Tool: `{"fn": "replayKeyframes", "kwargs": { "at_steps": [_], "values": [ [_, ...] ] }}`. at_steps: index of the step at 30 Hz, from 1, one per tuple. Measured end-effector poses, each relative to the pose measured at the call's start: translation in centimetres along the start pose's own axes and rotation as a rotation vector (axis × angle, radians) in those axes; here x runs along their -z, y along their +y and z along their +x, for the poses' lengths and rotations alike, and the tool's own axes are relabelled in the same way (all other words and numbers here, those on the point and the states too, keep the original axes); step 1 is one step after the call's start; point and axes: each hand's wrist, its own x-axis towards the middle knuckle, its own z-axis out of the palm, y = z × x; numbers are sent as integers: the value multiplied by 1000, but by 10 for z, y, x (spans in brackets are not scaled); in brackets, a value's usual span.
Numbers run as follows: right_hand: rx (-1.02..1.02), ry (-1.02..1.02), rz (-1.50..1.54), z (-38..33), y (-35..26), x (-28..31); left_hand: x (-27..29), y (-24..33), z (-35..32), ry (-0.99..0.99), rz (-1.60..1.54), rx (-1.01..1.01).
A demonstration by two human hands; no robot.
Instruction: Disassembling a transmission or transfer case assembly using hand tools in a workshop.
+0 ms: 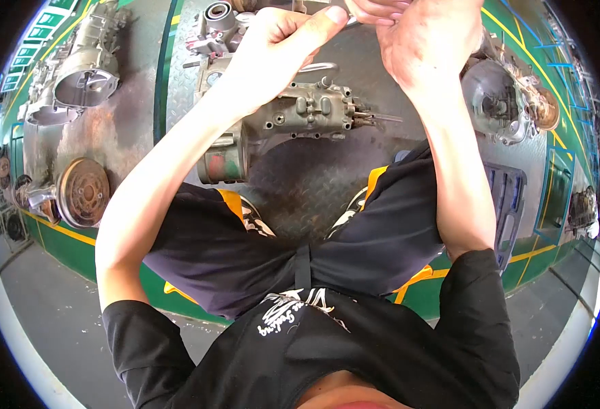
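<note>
My left hand (289, 42) is raised at the top of the view, its fingers curled and its thumb laid straight along them, pointing right. Facing it, my right hand (428, 42) has its fingers bent in toward the left thumb tip. Both hands look closed around something small where they nearly meet; what it is stays hidden. Below and beyond them lies a grey metal gearbox (300, 112) on its side, with thin rods sticking out of its right end. My left forearm covers part of its left end.
At left, a large open gearbox housing (85, 85) stands near a rusty round drum (85, 191). Another gearbox with a wide bell housing (494, 95) sits at right, above a grey slatted plastic piece (506, 201). My knees flank the metal tread plate (293, 170).
</note>
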Motion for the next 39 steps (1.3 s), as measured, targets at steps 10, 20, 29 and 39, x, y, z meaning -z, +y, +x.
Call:
{"fn": "replayKeyframes", "kwargs": {
  "at_steps": [10,20,29,39],
  "values": [
    [-24,-14,134,11,9,24,2,10,15,-77,120,87],
    [-52,-96,30,20,0,18,21,15,27,-145,60,205],
    [-5,-147,130,16,26,37,18,12,22,-673,19,432],
    [11,-98,-4,12,0,9,-59,-9,53,-523,310,-15]
  ]
}}
